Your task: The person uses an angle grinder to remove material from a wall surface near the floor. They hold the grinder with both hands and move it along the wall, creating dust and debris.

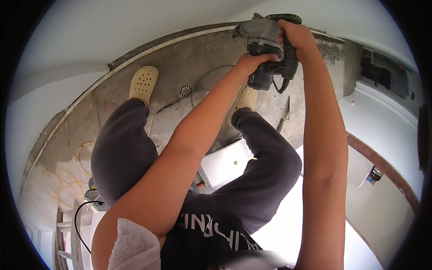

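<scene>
A grey and black handheld power tool with a round head at its top is raised at the upper middle, close to the pale wall; I cannot tell whether it touches the wall. My left hand is closed on the tool's lower body, thumb laid across it. My right hand is wrapped round its black side handle. A black cord loops down from the tool. My feet, in beige clogs, stand on the stained concrete floor below.
A round drain grate lies between my feet, with a trowel-like blade to the right and a white rectangular object nearer me. Yellow cord and a metal ladder are at left. A recessed dark panel is at right.
</scene>
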